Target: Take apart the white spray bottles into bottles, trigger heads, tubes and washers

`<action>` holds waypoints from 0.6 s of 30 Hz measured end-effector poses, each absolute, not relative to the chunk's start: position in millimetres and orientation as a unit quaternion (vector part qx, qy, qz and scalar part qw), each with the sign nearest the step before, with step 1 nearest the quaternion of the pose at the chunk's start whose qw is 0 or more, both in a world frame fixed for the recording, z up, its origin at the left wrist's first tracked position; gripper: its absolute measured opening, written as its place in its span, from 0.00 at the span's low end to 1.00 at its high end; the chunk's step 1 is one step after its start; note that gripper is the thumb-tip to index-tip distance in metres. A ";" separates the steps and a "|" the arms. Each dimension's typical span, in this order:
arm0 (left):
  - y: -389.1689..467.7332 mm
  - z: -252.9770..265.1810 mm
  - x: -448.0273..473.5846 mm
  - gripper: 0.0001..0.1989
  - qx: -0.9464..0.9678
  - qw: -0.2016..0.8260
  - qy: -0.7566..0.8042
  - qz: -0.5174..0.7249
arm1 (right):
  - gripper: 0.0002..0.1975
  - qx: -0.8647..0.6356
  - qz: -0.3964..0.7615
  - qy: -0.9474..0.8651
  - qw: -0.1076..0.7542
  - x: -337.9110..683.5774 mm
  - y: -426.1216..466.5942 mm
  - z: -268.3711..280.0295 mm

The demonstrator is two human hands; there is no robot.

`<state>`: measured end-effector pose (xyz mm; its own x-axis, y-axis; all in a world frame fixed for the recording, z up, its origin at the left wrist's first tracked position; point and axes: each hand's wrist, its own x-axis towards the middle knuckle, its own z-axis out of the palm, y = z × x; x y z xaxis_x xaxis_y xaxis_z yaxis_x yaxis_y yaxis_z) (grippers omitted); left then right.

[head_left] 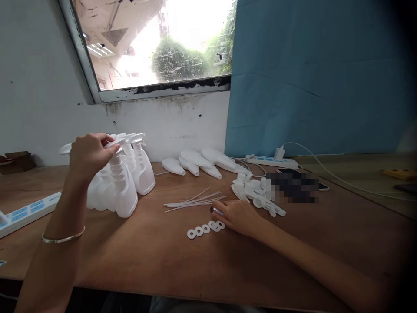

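The fingers of my L hand are narrow, thumb on one side, closed on the white spray head of the front bottle, which stands on the table, on the L side, close to the other bottles w/ heads. My R hand is low over the wood, its fingers bent near the tips; sth small and shiny w/ a dark end shows there, but I can't tell if I hold it or only wear it, so I can't say the grip. Just beside these fingers are the thin tubes, lying loose in a bundle, and nearer to me a row of flat white rings, approx. six, two of them overlapping. Beyond my R hand is the pile of loose spray heads; farther back, near the wall, bottles w/o heads lie on their sides. I judge the step in hand is to steady the front bottle in its group, while the R hand is at the small parts. IMO the next move calls for L fingers to open and lift straight up, b/c a sideways pull could tip it, and for R fingertips to separate one light part only.
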<state>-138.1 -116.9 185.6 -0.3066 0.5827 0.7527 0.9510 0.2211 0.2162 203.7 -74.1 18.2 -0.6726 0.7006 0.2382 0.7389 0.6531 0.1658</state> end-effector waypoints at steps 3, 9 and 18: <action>-134.3 189.2 -123.6 0.14 -0.555 0.259 -0.672 -0.417 | 0.15 -0.377 -0.039 -0.914 0.147 200.4 -81.6 26.5; -146.7 196.3 -80.4 0.14 -0.585 0.128 -0.462 -0.654 | 0.29 -0.301 0.463 -0.791 0.263 182.8 -90.9 34.6; -119.1 194.9 -69.8 0.10 -0.628 -0.024 -0.325 -0.707 | 0.22 -0.196 0.695 -0.550 0.419 164.2 -97.5 22.9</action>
<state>-69.8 -119.1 194.9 -0.2104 0.4421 0.8720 0.3749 -0.7873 0.4896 164.2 -97.5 22.9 -0.5730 0.7976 0.1884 -0.3664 -0.0437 -0.9294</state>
